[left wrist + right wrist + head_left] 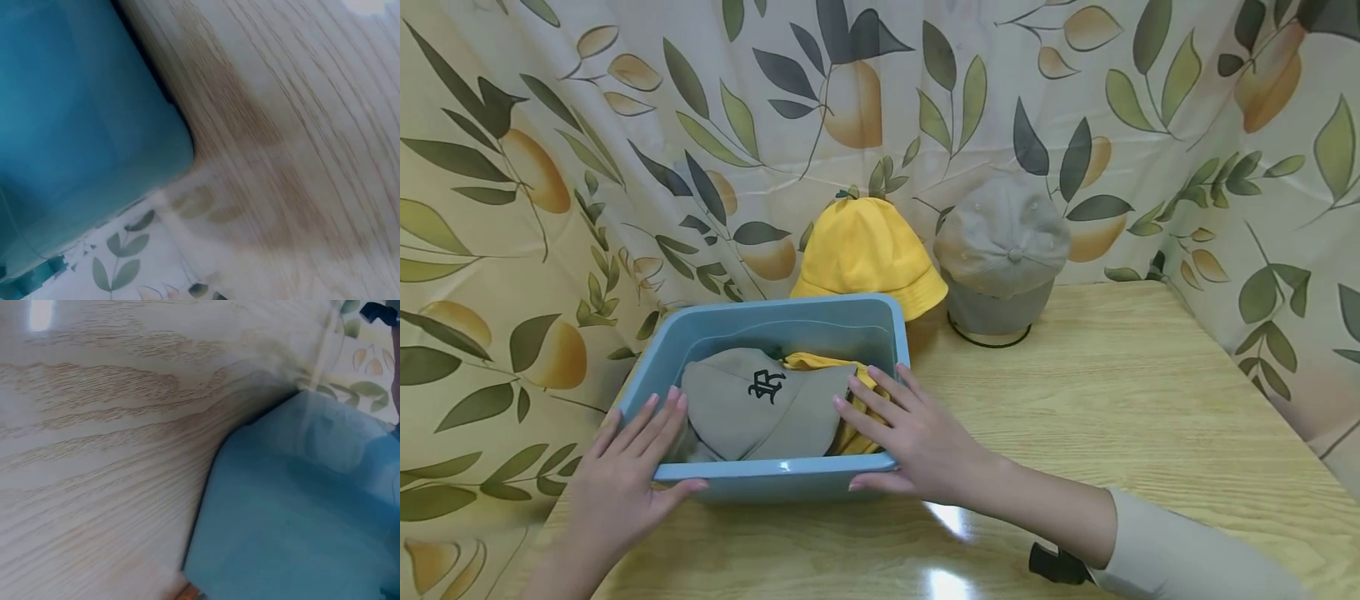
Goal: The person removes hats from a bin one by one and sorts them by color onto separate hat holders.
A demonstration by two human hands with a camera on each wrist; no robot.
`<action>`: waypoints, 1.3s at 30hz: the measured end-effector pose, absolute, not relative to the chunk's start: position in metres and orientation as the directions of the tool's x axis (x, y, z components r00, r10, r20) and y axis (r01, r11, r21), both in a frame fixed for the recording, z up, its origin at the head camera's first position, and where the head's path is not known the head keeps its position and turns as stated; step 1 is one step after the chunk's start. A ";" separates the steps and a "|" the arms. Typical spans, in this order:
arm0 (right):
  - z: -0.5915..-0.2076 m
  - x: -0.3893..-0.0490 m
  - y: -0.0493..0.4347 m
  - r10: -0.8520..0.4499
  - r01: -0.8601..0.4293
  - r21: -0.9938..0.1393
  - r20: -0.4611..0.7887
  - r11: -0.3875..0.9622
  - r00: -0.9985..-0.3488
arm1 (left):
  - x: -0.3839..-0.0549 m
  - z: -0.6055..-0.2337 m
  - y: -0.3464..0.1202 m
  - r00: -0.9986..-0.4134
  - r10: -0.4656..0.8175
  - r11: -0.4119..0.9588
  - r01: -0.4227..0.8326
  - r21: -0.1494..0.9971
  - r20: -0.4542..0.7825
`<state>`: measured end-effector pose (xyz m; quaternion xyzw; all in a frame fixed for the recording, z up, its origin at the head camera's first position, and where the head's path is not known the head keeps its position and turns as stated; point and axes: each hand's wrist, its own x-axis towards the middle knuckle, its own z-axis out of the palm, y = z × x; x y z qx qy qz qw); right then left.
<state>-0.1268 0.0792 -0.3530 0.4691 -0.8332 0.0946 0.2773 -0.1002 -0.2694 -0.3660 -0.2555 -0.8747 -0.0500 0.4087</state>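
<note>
A blue plastic bin point(775, 483) stands on the table, its outer wall filling part of the left wrist view point(81, 112) and the right wrist view point(275, 512). Inside lies a grey cap point(722, 400) with a black embroidered letter, beside a yellow cloth item point(816, 362) that it partly covers. My left hand point(625, 475) rests at the bin's front left corner, fingers straight along the rim and thumb at the front. Over the front right corner spreads my right hand point(925, 437), its fingers extended above the bin's inside and its thumb outside the front wall.
Behind the bin sits a yellow bucket hat point(865, 250). To its right a grey cap point(1003, 242) is propped on a stand. The wooden table point(1120, 383) extends to the right, and a leaf-patterned curtain point(970, 75) hangs around the back and sides.
</note>
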 end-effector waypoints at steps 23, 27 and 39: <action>-0.354 -0.118 0.122 -0.692 -0.823 0.041 0.567 0.567 -0.448 | -0.091 -0.365 -0.223 -0.601 0.379 0.880 0.469 -0.073 0.703; -0.354 -0.116 0.131 -0.685 -0.819 0.029 0.566 0.573 -0.459 | -0.088 -0.364 -0.216 -0.642 0.385 0.886 0.459 -0.069 0.663; -0.355 -0.113 0.154 -0.658 -0.839 -0.001 0.619 0.544 -0.428 | -0.086 -0.363 -0.192 -0.622 0.400 0.878 0.470 -0.087 0.673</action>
